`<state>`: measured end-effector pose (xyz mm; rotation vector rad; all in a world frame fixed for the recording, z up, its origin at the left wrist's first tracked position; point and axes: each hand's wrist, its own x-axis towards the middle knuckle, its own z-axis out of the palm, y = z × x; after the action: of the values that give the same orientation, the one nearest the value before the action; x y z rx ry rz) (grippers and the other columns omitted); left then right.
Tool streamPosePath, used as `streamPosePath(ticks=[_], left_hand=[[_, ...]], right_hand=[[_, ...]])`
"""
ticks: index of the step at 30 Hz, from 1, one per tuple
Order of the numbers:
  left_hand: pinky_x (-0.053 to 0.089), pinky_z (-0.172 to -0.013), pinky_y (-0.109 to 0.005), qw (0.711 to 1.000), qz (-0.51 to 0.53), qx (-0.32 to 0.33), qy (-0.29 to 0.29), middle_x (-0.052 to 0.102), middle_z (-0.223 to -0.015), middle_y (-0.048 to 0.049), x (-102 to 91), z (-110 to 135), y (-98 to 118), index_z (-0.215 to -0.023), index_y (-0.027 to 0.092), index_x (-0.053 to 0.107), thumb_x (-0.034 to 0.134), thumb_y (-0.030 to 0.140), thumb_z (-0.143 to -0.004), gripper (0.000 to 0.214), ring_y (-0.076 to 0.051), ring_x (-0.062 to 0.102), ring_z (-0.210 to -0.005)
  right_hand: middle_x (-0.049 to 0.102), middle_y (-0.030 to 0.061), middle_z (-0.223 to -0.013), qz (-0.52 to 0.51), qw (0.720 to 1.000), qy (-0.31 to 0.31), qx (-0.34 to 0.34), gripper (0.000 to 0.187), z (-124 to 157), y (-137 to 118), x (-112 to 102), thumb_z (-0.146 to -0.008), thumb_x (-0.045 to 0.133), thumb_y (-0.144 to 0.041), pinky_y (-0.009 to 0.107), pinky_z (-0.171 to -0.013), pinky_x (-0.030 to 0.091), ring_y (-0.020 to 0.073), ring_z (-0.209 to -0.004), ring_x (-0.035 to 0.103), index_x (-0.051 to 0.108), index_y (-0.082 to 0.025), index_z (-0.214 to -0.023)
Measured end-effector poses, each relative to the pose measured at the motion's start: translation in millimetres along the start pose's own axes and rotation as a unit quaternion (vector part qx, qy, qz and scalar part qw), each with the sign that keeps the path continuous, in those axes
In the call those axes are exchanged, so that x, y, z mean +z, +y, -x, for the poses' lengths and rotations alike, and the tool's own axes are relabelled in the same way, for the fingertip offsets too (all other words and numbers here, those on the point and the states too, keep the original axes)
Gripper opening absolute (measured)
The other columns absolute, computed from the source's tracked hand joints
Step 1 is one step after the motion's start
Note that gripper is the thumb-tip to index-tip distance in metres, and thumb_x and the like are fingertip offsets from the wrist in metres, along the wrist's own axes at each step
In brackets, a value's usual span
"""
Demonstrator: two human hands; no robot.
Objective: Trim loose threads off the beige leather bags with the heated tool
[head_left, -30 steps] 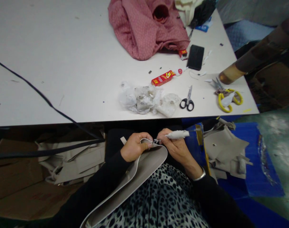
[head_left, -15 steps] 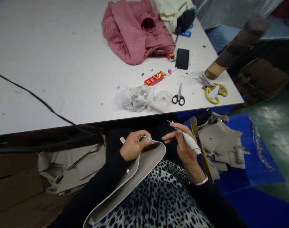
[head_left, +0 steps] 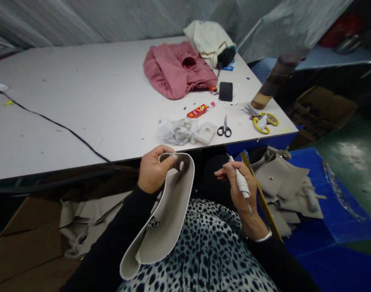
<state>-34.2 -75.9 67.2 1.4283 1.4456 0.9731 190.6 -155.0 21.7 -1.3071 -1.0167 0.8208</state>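
Beige curved leather panel (head_left: 170, 202): seems light, springy; top rim pinched in fingers of left hand (head_left: 153, 172), white pen-shaped tool (head_left: 242, 185) gripped in right hand (head_left: 236, 182).

Both arms are covered by long, plain black sleeves, the left sleeve (head_left: 112, 243) and the right sleeve (head_left: 279, 263) each ending at the wrist. A thin silver bangle (head_left: 262, 237) circles the right wrist, and the left hand (head_left: 153, 172) and right hand (head_left: 237, 188) are ungloved. Over the lap lies a spotted garment (head_left: 210, 251), black blotches on pale grey-white like leopard print.
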Motion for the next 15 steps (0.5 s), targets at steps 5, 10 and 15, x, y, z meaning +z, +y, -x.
streamPosePath(ticks=[5,10,15], left_hand=[[0.046,-0.061,-0.025,0.966,-0.074,0.101,0.225,0.066,-0.071,0.0034,-53.8,-2,40,-0.085,0.016,0.072,0.077,0.031,-0.077,0.018,-0.011,0.057,-0.063],[0.046,-0.068,-0.033,0.937,-0.023,0.129,0.325,0.065,-0.073,0.0062,-92.3,10,64,-0.087,0.022,0.069,0.079,0.034,-0.084,0.016,-0.015,0.067,-0.079],[0.048,-0.065,-0.030,0.924,0.011,0.120,0.364,0.063,-0.073,0.0051,-81.8,37,51,-0.089,0.021,0.068,0.079,0.035,-0.084,0.018,-0.012,0.062,-0.071]], right_hand=[[0.077,0.0024,-0.080,0.004,0.999,0.019,-0.038,0.023,1,-15,-8,-0.103,0.065,-0.042,0.028,-0.065,0.062,0.0164,-0.069,0.072,0.067,-0.020,-0.097],[0.076,0.0021,-0.082,-0.001,0.997,0.005,-0.080,0.018,-3,-27,-10,-0.100,0.070,-0.038,0.028,-0.066,0.061,0.0160,-0.070,0.072,0.068,-0.021,-0.097],[0.073,-0.0001,-0.086,0.023,0.994,-0.017,-0.101,0.018,-2,-26,-12,-0.093,0.078,-0.037,0.027,-0.066,0.056,0.0157,-0.072,0.069,0.069,-0.023,-0.101]])
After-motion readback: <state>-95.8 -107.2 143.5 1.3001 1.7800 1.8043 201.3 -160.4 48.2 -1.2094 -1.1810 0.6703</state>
